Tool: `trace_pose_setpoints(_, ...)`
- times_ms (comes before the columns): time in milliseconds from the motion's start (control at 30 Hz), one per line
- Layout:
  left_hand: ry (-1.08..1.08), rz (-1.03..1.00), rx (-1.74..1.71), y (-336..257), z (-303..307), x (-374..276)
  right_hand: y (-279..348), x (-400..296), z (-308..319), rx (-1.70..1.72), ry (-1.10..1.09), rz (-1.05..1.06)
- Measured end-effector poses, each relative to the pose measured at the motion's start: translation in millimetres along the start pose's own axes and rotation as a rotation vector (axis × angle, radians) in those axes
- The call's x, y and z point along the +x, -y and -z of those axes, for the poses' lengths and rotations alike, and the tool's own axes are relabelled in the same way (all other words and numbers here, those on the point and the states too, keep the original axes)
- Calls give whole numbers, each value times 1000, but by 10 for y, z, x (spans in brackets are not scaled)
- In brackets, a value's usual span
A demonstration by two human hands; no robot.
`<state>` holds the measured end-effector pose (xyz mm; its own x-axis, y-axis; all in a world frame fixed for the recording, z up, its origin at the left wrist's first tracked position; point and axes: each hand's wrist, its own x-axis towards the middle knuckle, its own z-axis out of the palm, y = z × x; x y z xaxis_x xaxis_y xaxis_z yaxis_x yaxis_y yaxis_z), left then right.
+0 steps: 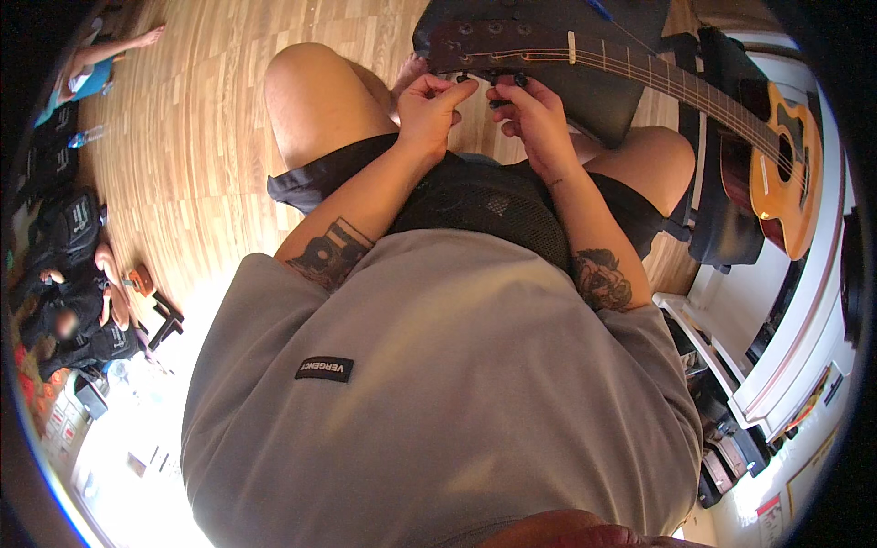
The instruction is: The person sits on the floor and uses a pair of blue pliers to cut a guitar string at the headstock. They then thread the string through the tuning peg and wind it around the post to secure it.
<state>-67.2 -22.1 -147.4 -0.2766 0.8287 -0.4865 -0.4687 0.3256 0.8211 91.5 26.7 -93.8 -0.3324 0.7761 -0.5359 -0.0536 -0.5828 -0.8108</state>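
An acoustic guitar (798, 178) with a light wooden top lies across the far side, its neck running left to a dark headstock (449, 48). Several strings pass over the pale nut (571, 48); some tuning posts at the headstock's far edge carry none. At the near edge, my left hand (435, 109) has its thumb and forefinger at a black tuning peg (464, 77). My right hand (531, 113) is curled around black tuning pegs (521, 80) closer to the nut. Its fingers partly hide them, so its exact grip is unclear.
A black padded surface (610, 113) lies beneath the headstock and neck, with a blue object (598, 8) at its far end. My bent knees flank the hands. Another person (65, 308) sits at the far left, near a small wooden instrument (140, 281). White furniture (726, 342) stands at right.
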Motion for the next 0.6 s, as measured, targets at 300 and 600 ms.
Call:
trace_pose_setpoints(300,254,405,-472,-138,-15,-4,14,-14,-11,-92,-67,7)
trace_pose_setpoints(600,12,176,-119,-35,-58,35,539,-295,568,-816,-108,643)
